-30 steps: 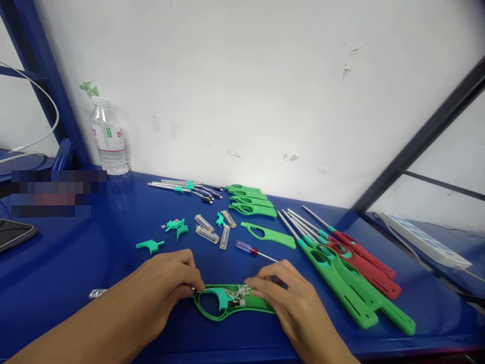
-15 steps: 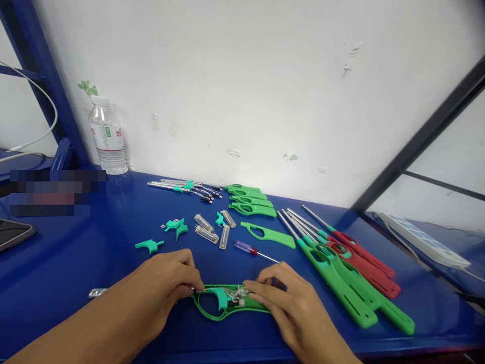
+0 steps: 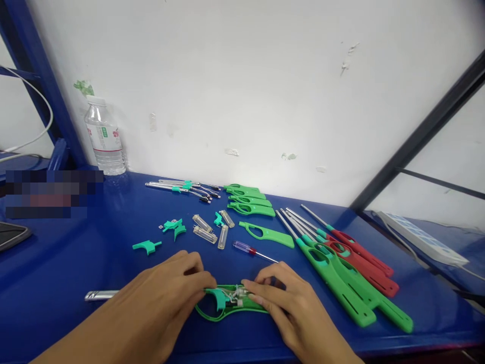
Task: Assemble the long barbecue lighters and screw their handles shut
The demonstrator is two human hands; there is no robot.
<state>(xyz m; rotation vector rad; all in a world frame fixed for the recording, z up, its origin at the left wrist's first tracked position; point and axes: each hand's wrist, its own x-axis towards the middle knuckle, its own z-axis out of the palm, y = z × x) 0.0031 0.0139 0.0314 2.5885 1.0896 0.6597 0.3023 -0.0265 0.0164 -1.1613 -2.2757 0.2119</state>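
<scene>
An opened long-reach lighter (image 3: 216, 318) lies near the table's front edge, its green half shell showing the inner parts. A teal trigger (image 3: 219, 297) sits by the finger loop, with thin wires and a small metal valve (image 3: 240, 292) to its right. My left hand (image 3: 178, 296) is closed over the neck end, fingertips at the trigger's upper edge; they hide what they press. From under my left forearm sticks out a metal tube (image 3: 101, 295). With thumb and fingers closed, my right hand (image 3: 290, 303) holds the handle end beside the valve.
Behind my hands lie a screwdriver (image 3: 250, 248), clear fuel tanks (image 3: 205, 234), teal triggers (image 3: 147, 246), green half shells (image 3: 267, 234) and metal tubes with wires (image 3: 166, 187). Green lighters (image 3: 341, 288) and red lighters (image 3: 364, 265) lie at right. A water bottle (image 3: 105, 141) stands back left.
My left hand has slid right along the shell to the trigger's top, and more of the metal tube shows at left. My right hand stays at the handle end. The view has shifted slightly.
</scene>
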